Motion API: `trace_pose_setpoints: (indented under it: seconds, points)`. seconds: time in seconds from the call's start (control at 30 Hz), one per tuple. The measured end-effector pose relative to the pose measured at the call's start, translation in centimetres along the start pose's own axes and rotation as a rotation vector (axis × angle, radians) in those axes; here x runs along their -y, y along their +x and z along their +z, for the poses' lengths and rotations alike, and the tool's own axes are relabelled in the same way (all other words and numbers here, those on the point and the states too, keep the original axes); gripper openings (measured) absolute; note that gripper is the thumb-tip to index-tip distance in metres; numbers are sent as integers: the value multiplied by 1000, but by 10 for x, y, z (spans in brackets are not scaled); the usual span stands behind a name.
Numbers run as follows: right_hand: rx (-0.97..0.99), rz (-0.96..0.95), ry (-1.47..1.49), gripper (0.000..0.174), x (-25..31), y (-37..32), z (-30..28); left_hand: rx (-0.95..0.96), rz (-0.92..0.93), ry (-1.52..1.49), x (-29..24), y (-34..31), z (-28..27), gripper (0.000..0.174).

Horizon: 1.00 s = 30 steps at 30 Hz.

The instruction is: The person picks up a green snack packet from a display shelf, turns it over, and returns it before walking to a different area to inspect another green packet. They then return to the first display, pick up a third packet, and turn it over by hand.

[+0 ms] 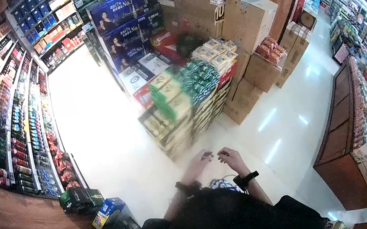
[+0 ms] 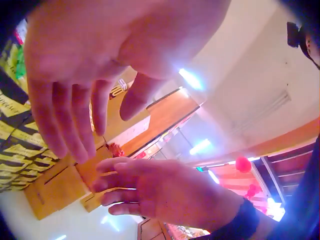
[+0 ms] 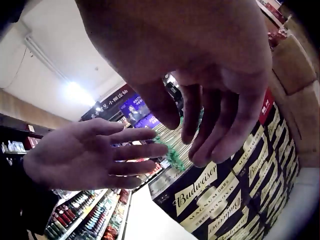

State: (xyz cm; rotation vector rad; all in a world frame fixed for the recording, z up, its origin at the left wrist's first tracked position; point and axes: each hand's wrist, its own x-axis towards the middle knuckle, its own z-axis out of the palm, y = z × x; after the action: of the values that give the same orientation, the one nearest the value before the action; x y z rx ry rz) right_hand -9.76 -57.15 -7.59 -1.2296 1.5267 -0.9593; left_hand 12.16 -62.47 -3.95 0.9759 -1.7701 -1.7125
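Observation:
Low in the head view, my left hand (image 1: pixel 198 163) and right hand (image 1: pixel 232 157) hang in front of my body with fingertips turned toward each other and a small gap between them. Neither holds anything. The left wrist view has the left hand (image 2: pixel 100 65) large at the top, fingers loosely extended, and the right hand (image 2: pixel 165 190) below it. In the right wrist view the right hand (image 3: pixel 200 85) droops with relaxed fingers, the left hand (image 3: pixel 90 155) beside it. Beyond them stands a stack of black-and-cream Budweiser cases (image 3: pixel 200 195), with green packets (image 1: pixel 199 79) on top.
Blue beer cartons (image 1: pixel 122 32) rise behind the stack, and brown cardboard boxes (image 1: pixel 245 20) stand to its right. Curved shelves (image 1: pixel 11 110) of bottles and cans line the left. A wooden display counter (image 1: pixel 339 136) is at the right. Pale floor (image 1: pixel 92 125) runs between them.

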Motion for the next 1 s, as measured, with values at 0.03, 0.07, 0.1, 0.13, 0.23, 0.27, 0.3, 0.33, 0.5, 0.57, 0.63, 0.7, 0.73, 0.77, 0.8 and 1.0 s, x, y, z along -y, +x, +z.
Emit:
trace_pose_setpoints:
  seconds: [0.03, 0.07, 0.1, 0.13, 0.23, 0.27, 0.3, 0.33, 0.5, 0.57, 0.63, 0.7, 0.73, 0.77, 0.8, 1.0]
  points:
    - [-36, -40, -99, 18, 6, 15, 0, -9, 19, -46, 6, 15, -9, 29]
    - [-70, -75, -198, 19, 12, 26, 1, -17, 32, -94, 13, 27, -14, 27]
    - [-67, -60, -202, 19, 16, 31, 2, -27, 36, -176, 28, 40, -19, 27]
    - [-66, -60, -203, 19, 24, 42, 2, -27, -6, -187, 16, 45, -25, 27]
    - [-55, 2, -144, 20, 34, 68, 6, -28, -108, -292, -1, 59, -40, 28]
    - [-49, 33, -116, 21, 35, 76, 7, -29, -134, -300, -3, 66, -45, 28]
    - [-50, 47, -129, 21, 36, 83, 7, -29, -160, -309, -11, 73, -48, 28]
    - [-55, 54, -138, 21, 37, 89, 6, -29, -184, -320, -16, 81, -50, 29]
    - [-64, 18, -145, 20, 34, 143, -16, -38, -129, -234, 12, 142, -64, 32]
    - [-93, -36, -122, 20, 33, 171, -29, -105, -124, -335, 7, 170, -63, 29]
    - [-121, -62, -160, 20, 34, 204, -44, -194, -97, -437, 3, 199, -62, 28]
    - [-104, -43, -186, 21, 35, 238, -59, -208, -139, -311, -3, 225, -69, 29]
    - [-85, -48, -177, 21, 36, 258, -69, -216, -151, -245, -9, 244, -75, 29]
    - [-67, -50, -167, 22, 36, 277, -78, -229, -125, -228, -12, 264, -80, 30]
    - [-59, -84, -140, 24, 40, 294, -86, -239, -105, -212, -3, 282, -84, 30]
    - [-39, -215, -268, 36, 45, 385, -123, -312, -189, -215, -33, 357, -97, 41]
